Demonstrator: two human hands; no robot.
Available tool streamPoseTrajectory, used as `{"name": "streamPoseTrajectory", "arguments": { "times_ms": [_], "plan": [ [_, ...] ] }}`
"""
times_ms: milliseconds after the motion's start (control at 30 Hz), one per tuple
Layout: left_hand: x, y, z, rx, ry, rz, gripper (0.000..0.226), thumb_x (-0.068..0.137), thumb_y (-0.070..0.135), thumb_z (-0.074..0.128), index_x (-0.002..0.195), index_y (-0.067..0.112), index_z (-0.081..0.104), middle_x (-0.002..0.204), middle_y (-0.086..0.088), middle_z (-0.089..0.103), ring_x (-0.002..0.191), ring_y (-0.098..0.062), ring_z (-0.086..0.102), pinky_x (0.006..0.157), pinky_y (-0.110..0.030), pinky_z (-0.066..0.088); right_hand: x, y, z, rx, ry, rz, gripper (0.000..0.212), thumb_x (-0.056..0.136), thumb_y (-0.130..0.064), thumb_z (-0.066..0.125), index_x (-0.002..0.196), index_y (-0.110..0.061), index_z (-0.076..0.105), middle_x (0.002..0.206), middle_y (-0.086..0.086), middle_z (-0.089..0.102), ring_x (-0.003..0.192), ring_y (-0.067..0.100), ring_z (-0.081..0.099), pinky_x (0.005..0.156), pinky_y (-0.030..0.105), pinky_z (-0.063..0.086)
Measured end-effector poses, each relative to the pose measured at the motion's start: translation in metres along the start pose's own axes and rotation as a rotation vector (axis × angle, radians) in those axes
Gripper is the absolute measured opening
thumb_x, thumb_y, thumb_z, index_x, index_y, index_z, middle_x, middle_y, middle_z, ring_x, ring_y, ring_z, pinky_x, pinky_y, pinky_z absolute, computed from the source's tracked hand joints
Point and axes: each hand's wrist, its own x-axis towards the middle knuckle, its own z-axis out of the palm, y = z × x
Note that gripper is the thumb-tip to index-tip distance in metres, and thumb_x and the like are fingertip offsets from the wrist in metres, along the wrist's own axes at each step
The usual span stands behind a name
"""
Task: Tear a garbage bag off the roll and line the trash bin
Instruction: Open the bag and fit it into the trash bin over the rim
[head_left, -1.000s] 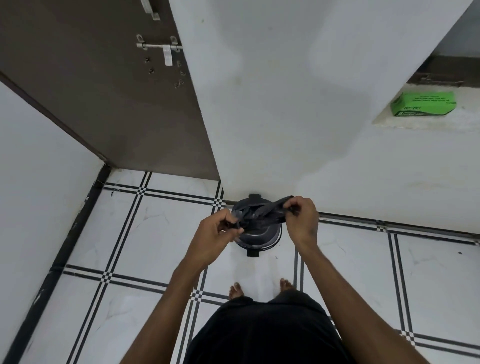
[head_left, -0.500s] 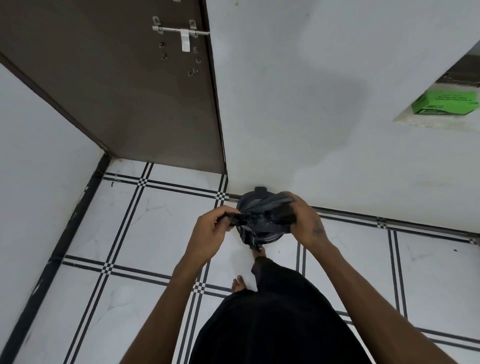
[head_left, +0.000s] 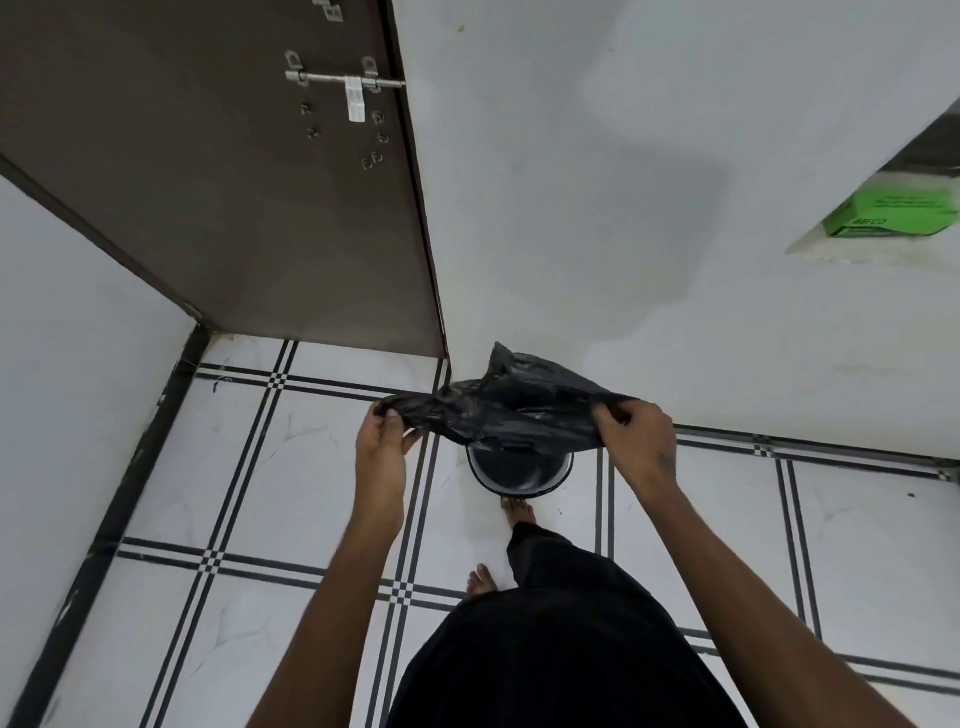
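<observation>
Head view shows one black garbage bag (head_left: 511, 410) stretched above the single dark trash bin (head_left: 519, 470) on the tiled floor (head_left: 311, 467), probably to spread its mouth for lining. The left hand (head_left: 382, 441) and right hand (head_left: 636, 436) each pinch an opposite edge. One green box (head_left: 893, 213) sits on a ledge.

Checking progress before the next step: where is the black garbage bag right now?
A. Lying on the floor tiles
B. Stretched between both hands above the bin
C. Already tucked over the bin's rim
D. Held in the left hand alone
B: the left hand and right hand each grip one end of the garbage bag, spread in the air over the bin.
</observation>
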Motion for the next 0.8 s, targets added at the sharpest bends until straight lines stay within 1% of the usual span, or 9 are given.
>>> {"name": "streamPoseTrajectory", "arguments": {
  "times_ms": [100, 267, 333, 400, 500, 567, 667, 733, 800],
  "plan": [
    [0.009, 0.000, -0.001, -0.305, 0.065, -0.136, 0.025, 0.106, 0.009, 0.036, 0.100, 0.014, 0.059, 0.101, -0.006, 0.067, 0.096, -0.018, 0.066, 0.093, -0.036, 0.052, 0.010, 0.013, -0.005, -0.083, 0.006, 0.068, 0.008, 0.083, -0.012, 0.057, 0.077, -0.010, 0.062, 0.070, 0.000, 0.057, 0.068, 0.025, 0.055, 0.060, 0.028, 0.039],
    [0.005, -0.003, 0.003, -0.365, 0.040, -0.228, 0.035, 0.104, 0.008, 0.029, 0.078, 0.018, 0.049, 0.056, 0.005, 0.040, 0.055, -0.011, 0.037, 0.063, -0.025, 0.039, 0.012, 0.031, -0.008, -0.047, 0.038, 0.141, 0.018, 0.079, 0.002, 0.051, 0.087, -0.002, 0.066, 0.084, 0.014, 0.069, 0.074, 0.032, 0.061, 0.067, 0.037, 0.052],
    [0.001, -0.004, 0.014, -0.199, 0.033, -0.227, 0.033, 0.101, 0.008, 0.030, 0.076, 0.018, 0.048, 0.054, 0.006, 0.031, 0.050, -0.011, 0.025, 0.049, -0.023, 0.025, 0.013, 0.034, -0.006, -0.013, 0.033, 0.137, 0.015, 0.080, -0.001, 0.051, 0.086, -0.002, 0.065, 0.085, 0.013, 0.068, 0.074, 0.031, 0.061, 0.066, 0.035, 0.050],
    [-0.003, -0.004, 0.021, 0.107, -0.032, -0.146, 0.024, 0.097, 0.014, 0.036, 0.076, 0.018, 0.048, 0.058, 0.003, 0.034, 0.052, -0.014, 0.026, 0.046, -0.025, 0.023, 0.014, 0.037, -0.002, 0.006, 0.022, 0.113, 0.013, 0.082, -0.005, 0.050, 0.084, -0.005, 0.063, 0.089, 0.013, 0.066, 0.076, 0.029, 0.060, 0.064, 0.032, 0.045],
    [-0.014, -0.007, 0.023, 0.615, -0.319, 0.102, 0.014, 0.094, 0.045, 0.053, 0.095, 0.030, 0.054, 0.075, 0.011, 0.060, 0.063, -0.006, 0.055, 0.060, -0.021, 0.046, 0.015, 0.037, 0.000, 0.020, 0.012, 0.083, 0.015, 0.084, -0.005, 0.049, 0.089, -0.007, 0.064, 0.094, 0.012, 0.065, 0.080, 0.026, 0.057, 0.068, 0.028, 0.039],
    [-0.015, -0.013, 0.024, 0.887, -0.443, 0.160, 0.037, 0.081, 0.064, 0.063, 0.110, 0.042, 0.053, 0.094, 0.019, 0.062, 0.083, 0.001, 0.061, 0.071, -0.021, 0.048, 0.016, 0.036, -0.002, 0.033, -0.026, 0.051, 0.017, 0.085, -0.004, 0.049, 0.092, -0.006, 0.065, 0.098, 0.011, 0.064, 0.082, 0.024, 0.056, 0.069, 0.028, 0.039],
    [-0.004, -0.023, 0.024, 1.165, -0.387, 0.275, 0.029, 0.085, 0.052, 0.066, 0.108, 0.034, 0.066, 0.097, 0.014, 0.061, 0.089, -0.008, 0.062, 0.069, -0.022, 0.040, 0.015, 0.035, -0.007, -0.058, -0.179, -0.103, 0.021, 0.088, -0.007, 0.053, 0.106, -0.010, 0.065, 0.108, 0.006, 0.059, 0.090, 0.023, 0.058, 0.076, 0.030, 0.044],
    [0.005, -0.028, 0.023, 1.156, -0.296, 0.254, 0.014, 0.092, 0.033, 0.063, 0.098, 0.025, 0.072, 0.094, 0.005, 0.069, 0.087, -0.017, 0.066, 0.069, -0.026, 0.043, 0.012, 0.037, -0.011, -0.258, -0.257, -0.294, 0.036, 0.087, -0.009, 0.055, 0.121, -0.018, 0.062, 0.117, 0.001, 0.056, 0.098, 0.025, 0.061, 0.080, 0.033, 0.048],
    [0.011, -0.029, 0.023, 1.018, -0.183, 0.158, 0.017, 0.095, 0.030, 0.058, 0.093, 0.021, 0.072, 0.090, 0.002, 0.072, 0.083, -0.019, 0.065, 0.071, -0.028, 0.046, 0.008, 0.038, -0.014, -0.396, -0.310, -0.443, 0.048, 0.087, -0.015, 0.057, 0.132, -0.031, 0.056, 0.124, -0.004, 0.053, 0.100, 0.024, 0.062, 0.081, 0.032, 0.049]
  ]
}}
